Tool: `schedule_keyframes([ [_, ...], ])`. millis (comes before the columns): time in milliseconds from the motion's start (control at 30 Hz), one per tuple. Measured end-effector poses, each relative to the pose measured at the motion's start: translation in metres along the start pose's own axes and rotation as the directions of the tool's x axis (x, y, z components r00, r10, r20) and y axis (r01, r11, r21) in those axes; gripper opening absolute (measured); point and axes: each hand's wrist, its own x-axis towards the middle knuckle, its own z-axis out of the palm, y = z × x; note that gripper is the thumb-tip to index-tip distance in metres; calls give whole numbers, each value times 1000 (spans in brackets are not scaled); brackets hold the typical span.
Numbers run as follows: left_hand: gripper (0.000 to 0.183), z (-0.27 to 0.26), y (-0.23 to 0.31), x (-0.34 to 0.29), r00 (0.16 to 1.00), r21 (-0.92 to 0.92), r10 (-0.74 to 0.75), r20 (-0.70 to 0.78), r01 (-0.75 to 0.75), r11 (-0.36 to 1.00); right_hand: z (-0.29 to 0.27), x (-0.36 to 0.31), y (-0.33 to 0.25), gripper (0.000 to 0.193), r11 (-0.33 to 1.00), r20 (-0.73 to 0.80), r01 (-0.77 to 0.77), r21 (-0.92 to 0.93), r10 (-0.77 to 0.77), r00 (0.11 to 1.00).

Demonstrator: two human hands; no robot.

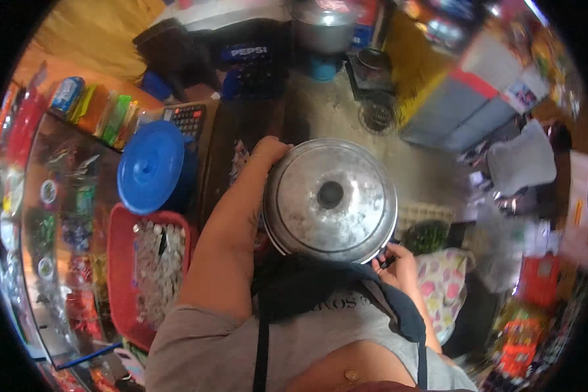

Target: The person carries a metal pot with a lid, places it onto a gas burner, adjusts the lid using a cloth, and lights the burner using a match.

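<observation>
Lidded pot: before the grey shirt | left hand: at pot's far-left edge, fingers mostly hidden, closure cannot be told | right hand: fingers curled round black handle, near-right edge | opposed holds probably steady it level

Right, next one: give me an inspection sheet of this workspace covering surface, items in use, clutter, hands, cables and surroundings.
Surface: grey floor, marked; partly blurred.
Items in use: metal pot, its lid on, black knob on top.
Clutter: red basin of small pale pieces, too small to identify; blue lid and calculator beyond it.
Hands: right hand grips the pot's near-right handle; left hand at its far-left edge, grip partly hidden.
Cables: nothing seen.
Surroundings: glass case with packets at left; another metal pot ahead; flowered cloth at right.
</observation>
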Motion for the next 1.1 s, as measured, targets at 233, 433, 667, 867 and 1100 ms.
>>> schedule_keyframes([
  [233,58,-71,-16,138,985,-317,-158,-64,130,939,95,69,-59,10,997,-53,43,71,-39,998],
  [433,58,-100,-51,250,973,-365,-158,-166,88,927,170,138,-133,8,996,-18,-63,63,64,998],
  [667,60,-156,-99,368,934,-334,-308,-181,236,913,281,252,-229,10,994,70,-95,-46,98,993],
  [867,66,-221,-134,425,899,-455,-412,-149,307,836,370,327,-315,10,975,142,-106,-194,135,981],
  [1100,61,-257,-168,441,793,-631,-596,-126,400,665,475,376,-383,13,952,90,-97,-289,127,988],
])
